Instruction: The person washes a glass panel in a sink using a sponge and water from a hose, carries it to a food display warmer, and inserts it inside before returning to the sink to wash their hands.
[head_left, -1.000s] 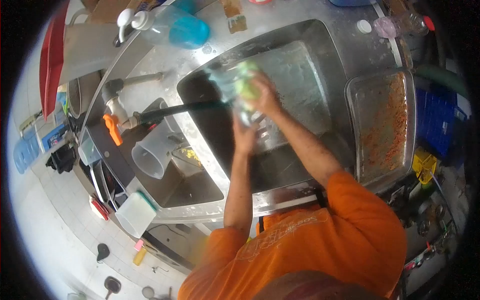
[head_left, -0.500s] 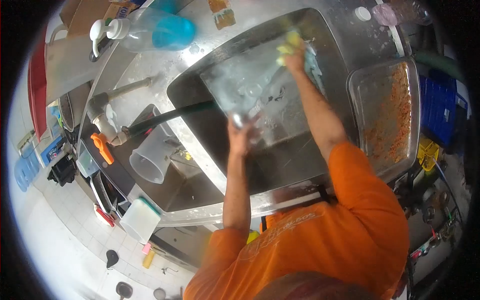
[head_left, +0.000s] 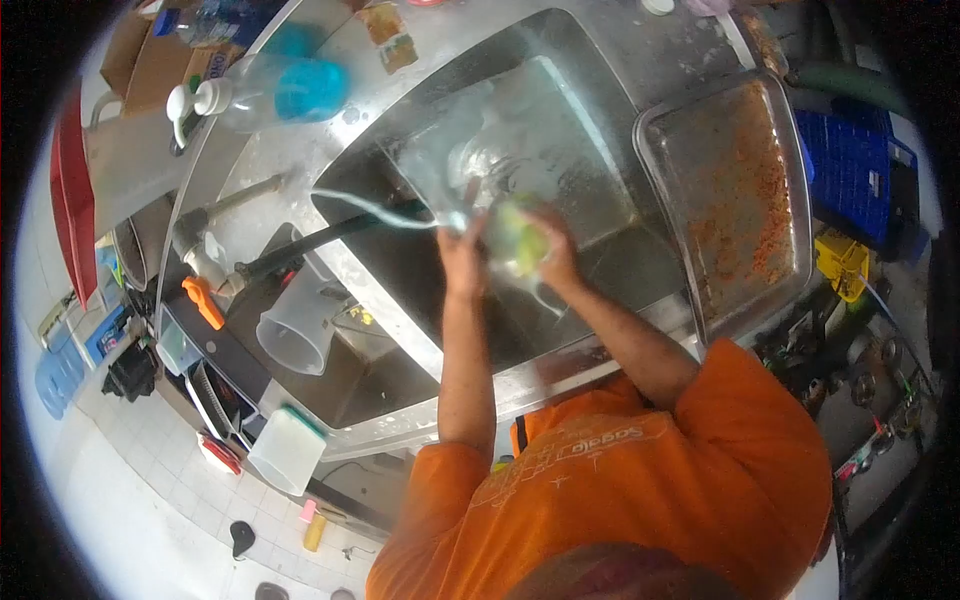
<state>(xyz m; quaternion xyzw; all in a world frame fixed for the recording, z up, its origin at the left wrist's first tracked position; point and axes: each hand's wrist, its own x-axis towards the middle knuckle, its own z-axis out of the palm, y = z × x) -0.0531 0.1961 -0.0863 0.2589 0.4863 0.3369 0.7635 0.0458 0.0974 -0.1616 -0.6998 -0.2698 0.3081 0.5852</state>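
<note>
The person's right hand (head_left: 558, 252) is closed around a blurred, yellow-green sponge or cloth (head_left: 526, 243), over the near part of a deep, rectangular grey metal sink basin (head_left: 640, 262). The left hand (head_left: 462, 262) is just to the left of it, its fingers bent at a small, shiny silvery object (head_left: 455, 221); the blur hides how firmly they close, so I cannot tell its grip. A thin, pale streak of water (head_left: 375, 202) runs leftward from beside the left hand.

Inside the basin, toward its far side, lies a wet, rectangular metal tray (head_left: 570, 130). A dark green hose (head_left: 320, 242) reaches from the grey pipe fitting (head_left: 190, 238) with an orange lever handle (head_left: 203, 303) on the left toward the left hand. Below the hose, a translucent plastic pitcher (head_left: 293, 335) is tilted in a smaller metal basin (head_left: 385, 388).

At far left, a clear pump bottle with bright blue liquid (head_left: 280, 92) lies on its side on the metal surface (head_left: 338, 135). On the right, beside the sink, sits a shallow rectangular metal pan with orange-brown residue (head_left: 695, 150); a blue plastic crate (head_left: 850, 180) stands farther right.
</note>
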